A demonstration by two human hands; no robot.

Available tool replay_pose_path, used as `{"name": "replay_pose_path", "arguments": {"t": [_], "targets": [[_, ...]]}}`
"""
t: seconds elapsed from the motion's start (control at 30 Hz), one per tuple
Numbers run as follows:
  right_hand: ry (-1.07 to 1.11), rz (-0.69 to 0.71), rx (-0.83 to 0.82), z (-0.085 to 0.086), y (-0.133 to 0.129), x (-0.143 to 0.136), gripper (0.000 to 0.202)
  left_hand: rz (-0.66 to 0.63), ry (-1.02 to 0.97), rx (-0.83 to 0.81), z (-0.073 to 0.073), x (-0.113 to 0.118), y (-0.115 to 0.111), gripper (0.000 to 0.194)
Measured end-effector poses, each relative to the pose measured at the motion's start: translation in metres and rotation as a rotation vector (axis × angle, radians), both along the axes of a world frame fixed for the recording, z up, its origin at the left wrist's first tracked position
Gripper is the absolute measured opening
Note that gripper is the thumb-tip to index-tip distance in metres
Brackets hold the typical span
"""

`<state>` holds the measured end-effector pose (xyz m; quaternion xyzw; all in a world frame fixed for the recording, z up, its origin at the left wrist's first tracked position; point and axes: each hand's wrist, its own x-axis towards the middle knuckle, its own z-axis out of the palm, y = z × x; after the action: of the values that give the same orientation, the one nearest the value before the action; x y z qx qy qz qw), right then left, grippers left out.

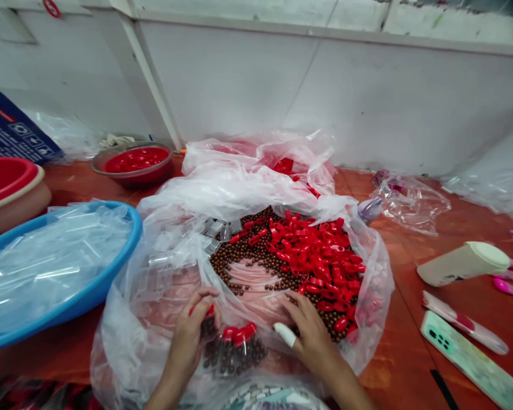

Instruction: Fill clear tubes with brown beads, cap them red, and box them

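My left hand (188, 327) is closed around a small clear container (208, 324) with a red cap and brown beads inside. Just below and to its right lie several similar filled containers (235, 352) with red caps. My right hand (308, 330) has its fingers apart at the near edge of the brown beads (239, 262), and a white cover (285, 335) wraps its thumb. Whether its fingertips touch any beads is unclear. A heap of red caps (320, 256) lies on the beads beyond it. All this sits in a spread clear plastic bag (123, 319).
On the left, a blue basin (137, 228) holds clear empty containers. Behind it stand a red basin (8, 176) and a bowl of red pieces (130, 161). At right on the red table (393, 341) lie a cup (461, 263) and a phone (470, 359). A white wall (239, 85) closes the back.
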<state>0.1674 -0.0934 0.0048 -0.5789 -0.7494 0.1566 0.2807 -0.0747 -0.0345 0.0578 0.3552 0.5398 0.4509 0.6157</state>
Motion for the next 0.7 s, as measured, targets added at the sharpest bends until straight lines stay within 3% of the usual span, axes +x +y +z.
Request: {"name": "replay_pose_path", "arguments": {"t": [0.17,0.27,0.4,0.53,0.6,0.7], "targets": [[-0.237,-0.32,0.116,0.007,0.058,0.047,0.049,-0.017,0.415,0.084,-0.02,-0.039,-0.01,0.036],[-0.316,-0.44,0.086,0.012,0.091,0.053,0.062,-0.08,0.551,0.1,-0.037,-0.045,-0.021,0.038],[-0.339,-0.168,0.046,0.01,0.105,0.028,0.055,-0.209,0.681,0.21,-0.052,-0.041,-0.028,0.033],[-0.311,0.12,0.012,0.008,0.083,0.005,0.054,-0.274,0.861,0.34,-0.063,-0.042,-0.026,0.035],[-0.299,0.166,-0.008,0.008,0.068,0.007,0.06,-0.259,0.952,0.358,-0.069,-0.044,-0.024,0.042],[-0.301,0.109,0.001,0.007,0.049,0.024,0.065,-0.281,1.024,0.371,-0.074,-0.045,-0.022,0.045]]}}
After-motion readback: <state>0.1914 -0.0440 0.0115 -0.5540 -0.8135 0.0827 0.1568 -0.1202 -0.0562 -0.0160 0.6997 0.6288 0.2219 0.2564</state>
